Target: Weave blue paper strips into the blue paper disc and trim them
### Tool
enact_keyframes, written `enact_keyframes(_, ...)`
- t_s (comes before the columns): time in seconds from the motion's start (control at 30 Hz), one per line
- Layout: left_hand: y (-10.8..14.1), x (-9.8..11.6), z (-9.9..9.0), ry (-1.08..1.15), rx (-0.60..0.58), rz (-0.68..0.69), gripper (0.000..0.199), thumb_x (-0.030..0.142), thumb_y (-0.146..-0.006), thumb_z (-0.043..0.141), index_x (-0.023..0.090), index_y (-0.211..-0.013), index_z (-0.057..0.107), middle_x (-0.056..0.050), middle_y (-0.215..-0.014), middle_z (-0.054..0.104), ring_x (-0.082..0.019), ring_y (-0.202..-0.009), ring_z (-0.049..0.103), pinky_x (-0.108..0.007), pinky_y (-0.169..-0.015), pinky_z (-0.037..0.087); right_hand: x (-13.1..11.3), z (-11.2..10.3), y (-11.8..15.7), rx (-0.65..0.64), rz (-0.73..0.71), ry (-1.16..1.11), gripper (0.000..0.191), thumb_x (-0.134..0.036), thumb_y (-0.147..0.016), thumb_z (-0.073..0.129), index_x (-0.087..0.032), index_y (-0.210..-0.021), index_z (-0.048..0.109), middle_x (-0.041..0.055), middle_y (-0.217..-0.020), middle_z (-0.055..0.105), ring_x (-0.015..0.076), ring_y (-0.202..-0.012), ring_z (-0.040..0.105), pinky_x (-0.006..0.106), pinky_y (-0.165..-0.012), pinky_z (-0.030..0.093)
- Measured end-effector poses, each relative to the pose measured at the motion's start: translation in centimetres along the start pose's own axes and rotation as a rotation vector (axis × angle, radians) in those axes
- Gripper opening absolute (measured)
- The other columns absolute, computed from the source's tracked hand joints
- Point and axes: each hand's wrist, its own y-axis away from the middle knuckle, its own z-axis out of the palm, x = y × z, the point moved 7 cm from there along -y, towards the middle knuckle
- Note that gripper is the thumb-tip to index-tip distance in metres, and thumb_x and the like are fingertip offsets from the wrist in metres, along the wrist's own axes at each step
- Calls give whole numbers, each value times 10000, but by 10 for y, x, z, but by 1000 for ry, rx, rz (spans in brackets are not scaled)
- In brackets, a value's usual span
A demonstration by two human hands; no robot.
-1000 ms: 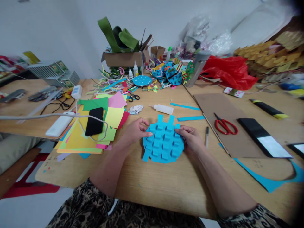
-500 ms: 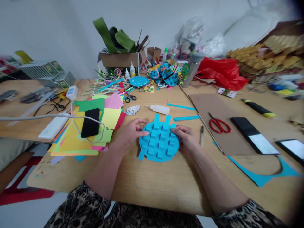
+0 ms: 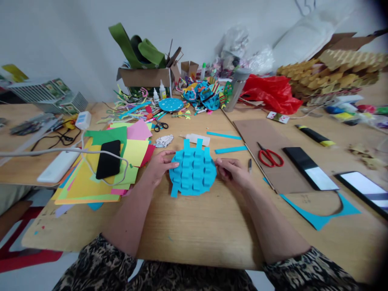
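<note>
A round blue paper piece (image 3: 194, 171), with strips woven through it in raised loops, is in front of me. Strip ends stick up at its top, and another juts from its lower left. My left hand (image 3: 159, 165) grips its left edge, thumb on top and fingers behind. At its right edge is my right hand (image 3: 233, 171), its fingers curled and pinched together; whether paper is between them I cannot tell. Just behind the disc lies a white glue bottle (image 3: 201, 140). Two loose blue strips (image 3: 230, 150) rest to its right.
Coloured paper sheets (image 3: 87, 188) and a black phone (image 3: 108, 159) lie left. Right are red-handled scissors (image 3: 270, 157) on brown cardboard (image 3: 291, 184), a pen (image 3: 249, 165), a cutter (image 3: 315, 135) and a blue offcut (image 3: 318, 218). Paper scraps and a steel bottle (image 3: 238, 91) stand behind.
The blue disc has tilted up toward me. My right hand has drawn off the top right strip end to the disc's right edge. The whole view has shifted slightly.
</note>
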Motion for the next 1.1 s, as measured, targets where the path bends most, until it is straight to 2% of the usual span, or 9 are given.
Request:
enact_keyframes(0.2,-1,2,-3,57,61,-2,665,142,-486,838,147,-1097,575,-48,-788,729,-198,-734,670,-322,-696,518,5,15,4,-209,68,82,486,-561,-791,618,-182,-530,461,-45,-446,420,59,-397,313,263,-423,158)
enact_keyframes(0.3,-2,2,-7,92,101,5,655,145,-484,834,151,-1087,578,-38,-794,725,-189,-722,665,-315,-684,517,7,19,6,-248,91,105,482,-577,-792,610,-178,-561,471,-49,-481,424,56,-414,313,258,-428,164)
enact_keyframes(0.47,-3,1,-9,99,112,9,627,161,-498,828,160,-1077,589,-35,-834,724,-186,-741,664,-302,-674,512,6,18,5,-207,69,95,480,-579,-787,618,-180,-570,464,-46,-493,436,56,-422,323,255,-430,172)
enact_keyframes(0.57,-3,0,-8,86,88,6,608,154,-503,827,168,-1067,599,-34,-848,729,-186,-772,668,-299,-700,512,7,13,3,-136,53,48,493,-614,-796,580,-179,-581,492,-36,-474,448,62,-408,328,255,-418,163)
enact_keyframes(0.73,-3,-1,-6,53,49,0,607,153,-506,828,169,-1072,609,-43,-861,735,-199,-822,672,-315,-768,509,8,6,0,-26,66,-118,483,-632,-815,526,-163,-779,638,-43,-447,439,76,-370,331,254,-391,146)
enact_keyframes(0.9,1,-1,-1,26,0,-36,618,162,-518,830,167,-1092,599,-45,-821,733,-190,-751,672,-301,-706,515,4,6,1,-9,56,-101,427,-582,-797,586,-165,-716,630,-40,-448,434,73,-384,325,259,-399,133)
enact_keyframes(1.0,3,-2,3,0,-59,-42,612,175,-536,832,165,-1099,591,-44,-786,729,-181,-691,666,-293,-654,515,-1,5,2,17,-7,-33,451,-570,-800,597,-177,-583,547,-42,-450,406,68,-401,295,266,-417,131)
enact_keyframes(1.1,3,-3,6,-22,-103,-11,616,191,-550,835,159,-1111,585,-56,-799,728,-195,-715,676,-310,-676,520,-2,6,2,14,-27,23,471,-560,-763,649,-186,-533,480,-49,-463,379,66,-414,268,268,-429,131)
